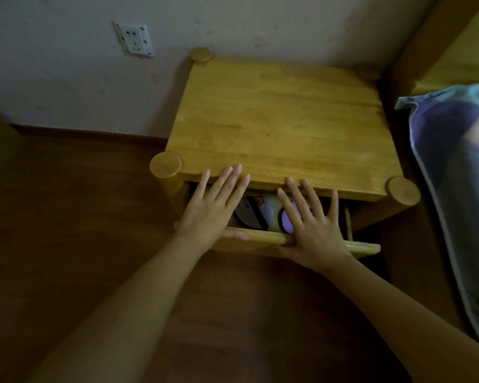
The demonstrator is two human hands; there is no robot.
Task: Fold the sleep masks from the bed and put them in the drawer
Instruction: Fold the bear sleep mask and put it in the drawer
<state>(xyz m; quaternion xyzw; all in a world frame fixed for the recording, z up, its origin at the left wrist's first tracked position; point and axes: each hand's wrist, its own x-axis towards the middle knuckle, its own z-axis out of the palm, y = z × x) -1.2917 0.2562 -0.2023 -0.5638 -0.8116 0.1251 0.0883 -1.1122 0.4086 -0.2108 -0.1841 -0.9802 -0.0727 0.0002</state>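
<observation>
The top drawer (263, 237) of a yellow wooden nightstand (282, 125) stands a short way out. Inside it lie two folded sleep masks: a dark one with a pale lilac side (253, 214) and a lilac one (286, 223), partly hidden by my fingers. My left hand (215, 205) lies flat over the drawer's left part, fingers spread, thumb on the front edge. My right hand (311, 222) rests flat on the drawer front at the right, fingers spread over the gap. Neither hand holds anything.
The bed with a blue and purple patterned cover (459, 172) borders the nightstand on the right. A wall socket (133, 38) sits on the pale wall behind. Brown wooden floor (80, 217) spreads to the left and below.
</observation>
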